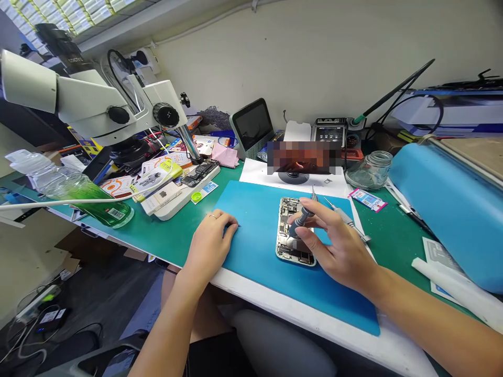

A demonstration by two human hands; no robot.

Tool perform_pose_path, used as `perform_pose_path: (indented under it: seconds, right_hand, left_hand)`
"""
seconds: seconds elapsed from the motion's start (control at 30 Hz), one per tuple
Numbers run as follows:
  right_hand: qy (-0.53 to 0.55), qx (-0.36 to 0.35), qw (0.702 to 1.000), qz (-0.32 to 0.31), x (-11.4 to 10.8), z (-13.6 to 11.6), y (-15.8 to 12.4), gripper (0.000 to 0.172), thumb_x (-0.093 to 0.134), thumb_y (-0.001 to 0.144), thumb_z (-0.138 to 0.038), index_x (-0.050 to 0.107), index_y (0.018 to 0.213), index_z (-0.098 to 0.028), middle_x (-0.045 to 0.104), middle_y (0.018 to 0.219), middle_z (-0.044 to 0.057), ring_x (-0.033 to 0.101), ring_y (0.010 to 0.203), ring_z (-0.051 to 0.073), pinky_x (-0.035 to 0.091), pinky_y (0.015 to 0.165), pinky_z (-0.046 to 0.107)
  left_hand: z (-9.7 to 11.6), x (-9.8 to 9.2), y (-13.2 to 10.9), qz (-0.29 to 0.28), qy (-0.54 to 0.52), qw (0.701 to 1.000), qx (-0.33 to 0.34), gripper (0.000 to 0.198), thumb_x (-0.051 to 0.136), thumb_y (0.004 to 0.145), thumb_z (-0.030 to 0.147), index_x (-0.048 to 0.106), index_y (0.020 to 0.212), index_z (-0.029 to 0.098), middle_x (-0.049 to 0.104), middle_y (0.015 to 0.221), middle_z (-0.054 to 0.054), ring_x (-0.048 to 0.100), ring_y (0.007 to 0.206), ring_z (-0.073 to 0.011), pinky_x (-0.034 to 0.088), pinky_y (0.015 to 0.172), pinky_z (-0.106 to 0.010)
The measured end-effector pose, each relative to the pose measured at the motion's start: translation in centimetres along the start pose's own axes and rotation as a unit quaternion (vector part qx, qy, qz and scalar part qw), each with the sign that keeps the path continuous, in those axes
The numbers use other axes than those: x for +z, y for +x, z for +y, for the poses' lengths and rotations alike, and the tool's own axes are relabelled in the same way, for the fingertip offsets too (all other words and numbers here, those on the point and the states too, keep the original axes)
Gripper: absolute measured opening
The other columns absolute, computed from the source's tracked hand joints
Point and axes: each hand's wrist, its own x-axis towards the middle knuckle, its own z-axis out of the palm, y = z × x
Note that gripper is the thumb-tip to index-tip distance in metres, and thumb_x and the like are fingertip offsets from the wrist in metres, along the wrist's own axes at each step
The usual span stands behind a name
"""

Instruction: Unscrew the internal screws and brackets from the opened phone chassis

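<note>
An opened phone [288, 246] with its inner boards showing lies on a blue work mat [255, 246]. My right hand [334, 241] grips a small grey screwdriver [301, 221], its tip down on the phone's inside. My left hand [214, 241] rests flat on the mat's left edge, fingers curled down, holding nothing. A ring sits on one finger of it.
A white microscope [98, 104] stands at the left over cards and boxes. A green bottle [86, 196] lies on the green table mat. Tweezers [348, 220], a glass jar [371, 170], a small screen [253, 125] and a blue roll [451, 204] are around.
</note>
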Motion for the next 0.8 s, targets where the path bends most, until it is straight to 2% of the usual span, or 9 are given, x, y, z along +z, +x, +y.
perform_pose_path:
  seconds: [0.23,0.33,0.5,0.63,0.8]
  right_hand:
    - [0.004,0.004,1.0,0.002,-0.1,0.0,0.0,0.065,0.058,0.104,-0.017,0.034,0.16,-0.038,0.073,0.132,0.008,0.079,0.094,0.02,0.067,0.083,0.038]
    - [0.006,0.009,1.0,0.007,0.0,0.4,0.0,0.065,0.058,0.104,-0.018,0.033,0.16,-0.039,0.07,0.137,0.008,0.079,0.097,0.021,0.067,0.085,0.039]
    - [0.004,0.028,1.0,0.01,-0.1,0.6,0.0,0.063,0.058,0.104,-0.018,0.034,0.159,-0.038,0.07,0.137,0.009,0.077,0.101,0.022,0.066,0.088,0.041]
    - [0.002,0.034,0.999,0.007,-0.5,0.4,0.1,0.061,0.058,0.104,-0.019,0.035,0.158,-0.035,0.074,0.123,0.007,0.077,0.097,0.022,0.065,0.088,0.04]
    - [0.007,0.044,0.999,-0.011,-0.5,0.1,0.1,0.054,0.057,0.103,-0.019,0.041,0.153,-0.032,0.074,0.103,0.004,0.076,0.086,0.021,0.066,0.075,0.035]
  left_hand:
    - [0.1,-0.4,-0.4,0.015,-0.016,1.0,0.022,0.014,0.054,0.104,0.018,0.062,0.092,0.02,0.063,0.097,-0.003,0.059,0.095,-0.0233,0.046,0.084,-0.038]
    - [1.9,-0.3,-1.2,0.014,-0.037,0.998,0.051,0.012,0.054,0.105,0.018,0.061,0.096,0.022,0.064,0.1,-0.003,0.059,0.098,-0.0227,0.047,0.085,-0.036]
    - [5.8,1.6,-1.8,-0.047,-0.054,0.99,0.119,0.011,0.056,0.105,0.017,0.061,0.097,0.023,0.065,0.102,-0.001,0.061,0.096,-0.0212,0.048,0.086,-0.035]
    - [6.8,2.7,-1.2,-0.062,-0.037,0.99,0.124,0.011,0.056,0.104,0.016,0.062,0.096,0.021,0.066,0.102,-0.004,0.059,0.095,-0.0241,0.047,0.084,-0.039]
    - [6.6,2.7,-0.7,-0.079,-0.023,0.989,0.126,0.012,0.058,0.103,0.016,0.064,0.094,0.022,0.066,0.1,-0.004,0.06,0.094,-0.0247,0.046,0.083,-0.039]
